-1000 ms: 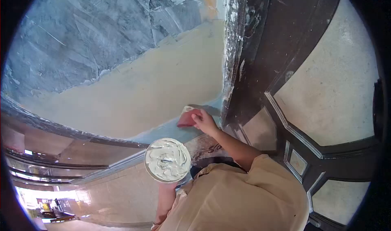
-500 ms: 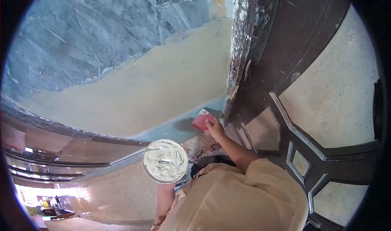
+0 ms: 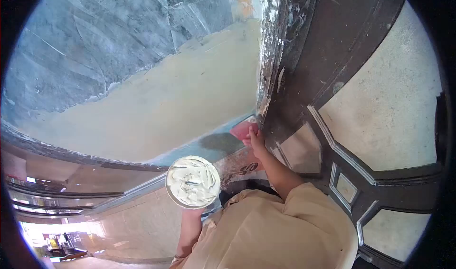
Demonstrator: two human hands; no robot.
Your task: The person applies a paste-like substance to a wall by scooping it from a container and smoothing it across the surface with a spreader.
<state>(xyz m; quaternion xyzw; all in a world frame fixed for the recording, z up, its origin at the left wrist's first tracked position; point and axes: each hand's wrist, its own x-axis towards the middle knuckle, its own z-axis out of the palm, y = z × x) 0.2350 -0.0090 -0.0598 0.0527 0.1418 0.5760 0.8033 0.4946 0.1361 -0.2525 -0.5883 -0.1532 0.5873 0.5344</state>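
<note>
My left hand (image 3: pixel 192 213) supports a round tub of creamy white putty (image 3: pixel 193 182) from below; its fingers are hidden beneath the tub. The putty surface is swirled and uneven. In my right hand (image 3: pixel 256 140), a pink putty scraper (image 3: pixel 241 130) is gripped between thumb and fingers. Its blade lies against the lower right corner of the wall (image 3: pixel 180 93), close beside the worn dark door frame (image 3: pixel 270 74). A smooth cream coat covers the wall's middle, with bare light blue (image 3: pixel 190 151) along its bottom edge.
Higher up, the wall has a patchy blue-grey finish (image 3: pixel 109 36). A dark panelled door (image 3: pixel 332 79) with pale panels stands at my right. Tiled floor (image 3: pixel 142 217) stretches to the lower left, and a lettered sack or mat (image 3: pixel 244 167) lies below the scraper.
My right hand has shifted the scraper right and slightly up, into the corner by the door frame. The view has moved slightly; the tub stays in my left hand.
</note>
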